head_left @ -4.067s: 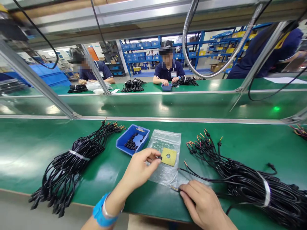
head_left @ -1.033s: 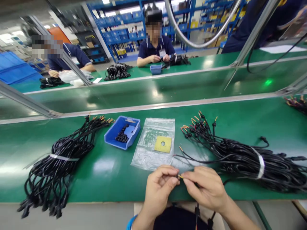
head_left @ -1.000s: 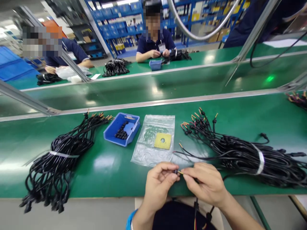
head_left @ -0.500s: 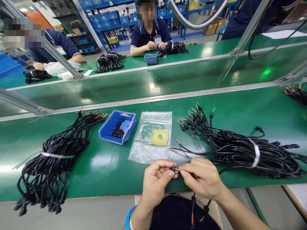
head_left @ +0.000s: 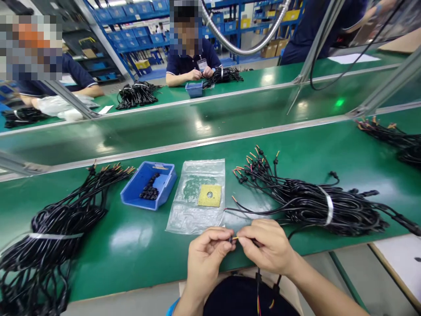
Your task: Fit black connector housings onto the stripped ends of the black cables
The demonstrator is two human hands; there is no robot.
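Note:
My left hand [head_left: 208, 256] pinches a small black plastic nut [head_left: 231, 239] between thumb and fingertips, above the table's front edge. Close against it, my right hand [head_left: 268, 245] grips a black cable by its end, and yellow wire tips [head_left: 235, 238] point into the nut. How far the wires reach inside cannot be made out. Two cable ends [head_left: 258, 281] with black fittings and coloured wires hang below my right hand. Just beyond my hands lies a clear zip bag [head_left: 184, 219] with a yellow square piece [head_left: 209, 195] on or in it.
A blue bin [head_left: 164, 193] holds several black nuts. Tied black cable bundles lie at left [head_left: 75, 215] and right [head_left: 305, 202], another at far right [head_left: 408, 142]. Metal frame posts [head_left: 319, 44] rise behind. Across a rail, a co-worker [head_left: 194, 61] handles cables.
The view has turned a little to the right, so the table things sit further left. My hands keep nearly the same pose, the nut and wire tips still together.

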